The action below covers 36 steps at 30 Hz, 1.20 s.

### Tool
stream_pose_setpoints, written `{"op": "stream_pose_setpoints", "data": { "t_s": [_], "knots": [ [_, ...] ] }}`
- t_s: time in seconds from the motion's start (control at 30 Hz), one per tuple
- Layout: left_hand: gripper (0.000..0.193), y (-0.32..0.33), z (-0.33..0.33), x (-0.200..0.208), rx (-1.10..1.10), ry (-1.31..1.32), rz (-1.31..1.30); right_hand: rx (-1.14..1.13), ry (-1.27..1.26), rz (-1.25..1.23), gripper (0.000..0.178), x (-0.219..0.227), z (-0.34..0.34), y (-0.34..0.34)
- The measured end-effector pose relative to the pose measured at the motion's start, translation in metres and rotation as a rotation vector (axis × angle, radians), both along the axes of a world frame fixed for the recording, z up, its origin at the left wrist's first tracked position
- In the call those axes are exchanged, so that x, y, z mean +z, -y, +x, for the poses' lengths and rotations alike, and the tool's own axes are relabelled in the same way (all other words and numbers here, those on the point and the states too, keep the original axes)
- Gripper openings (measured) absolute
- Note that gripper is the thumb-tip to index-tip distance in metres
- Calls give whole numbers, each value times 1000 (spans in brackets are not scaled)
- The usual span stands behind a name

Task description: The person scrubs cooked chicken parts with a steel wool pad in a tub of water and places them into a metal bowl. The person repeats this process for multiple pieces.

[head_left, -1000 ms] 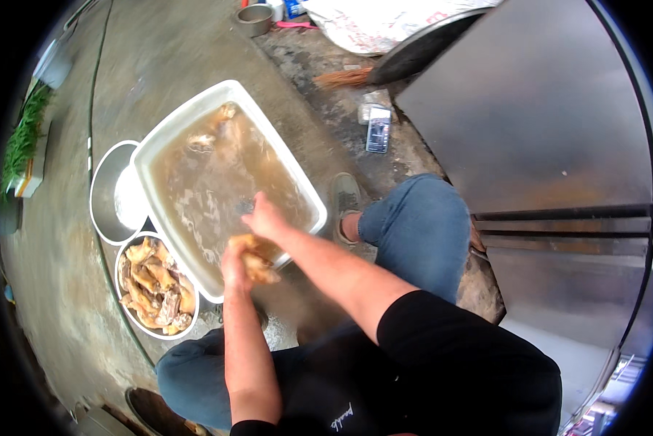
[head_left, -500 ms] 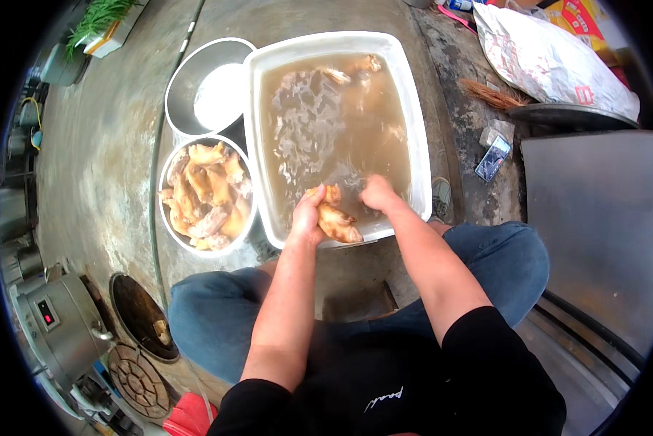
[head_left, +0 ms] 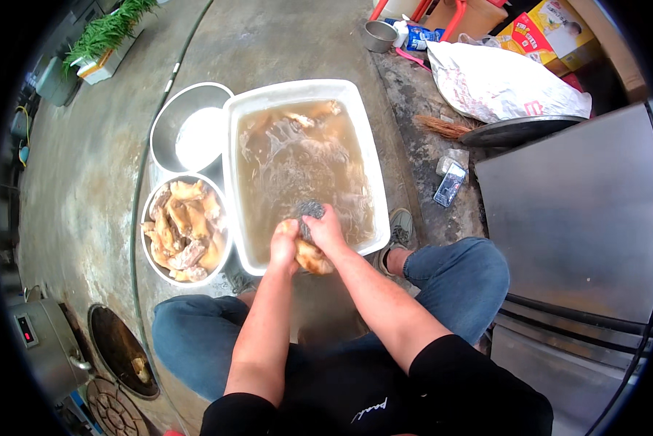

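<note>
My left hand (head_left: 283,245) grips a pig's trotter (head_left: 313,260) over the near edge of a white plastic tub (head_left: 297,89) of cloudy brown water. In my right hand (head_left: 328,228) is a grey steel wool scourer (head_left: 310,211), pressed against the trotter. Fingers of both hands partly cover the trotter. More trotters (head_left: 299,118) break the water's surface at the tub's far side. Left of the tub, a round metal basin (head_left: 149,256) holds a heap of pale yellow trotters (head_left: 184,225).
Beyond the basin stands a second metal pot (head_left: 168,131) with a white patch inside. A hose (head_left: 139,182) runs along the floor at left, past an open drain hole (head_left: 119,349). At right lie a phone (head_left: 450,183), a broom (head_left: 442,127), a white sack (head_left: 501,83) and a steel cabinet (head_left: 566,225).
My right hand has come out of the water with the scourer and moved left onto the trotter. The whole view has shifted, with the tub now lower and farther left.
</note>
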<state>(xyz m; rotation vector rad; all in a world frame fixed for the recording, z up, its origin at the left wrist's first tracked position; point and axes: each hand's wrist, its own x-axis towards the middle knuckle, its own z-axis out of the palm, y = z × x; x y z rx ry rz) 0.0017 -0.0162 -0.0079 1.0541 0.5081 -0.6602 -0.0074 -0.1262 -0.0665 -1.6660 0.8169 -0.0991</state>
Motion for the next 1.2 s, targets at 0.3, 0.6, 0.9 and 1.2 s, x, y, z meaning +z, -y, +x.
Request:
{"op": "stream_pose_setpoints", "data": {
  "t_s": [0.3,0.6,0.9,1.2],
  "knots": [
    [22,-23,-1,-16,-124,172,117,124,-63,751,30,54,-4,11],
    [15,-22,-27,-38,-236,292,86,-246,-195,329,52,26,-4,-2],
    [23,-34,-4,-65,-492,228,86,253,-35,-256,53,82,-5,-3],
    [21,-21,-13,-12,-237,163,-97,-49,-244,-94,49,-12,5,55]
  ]
}}
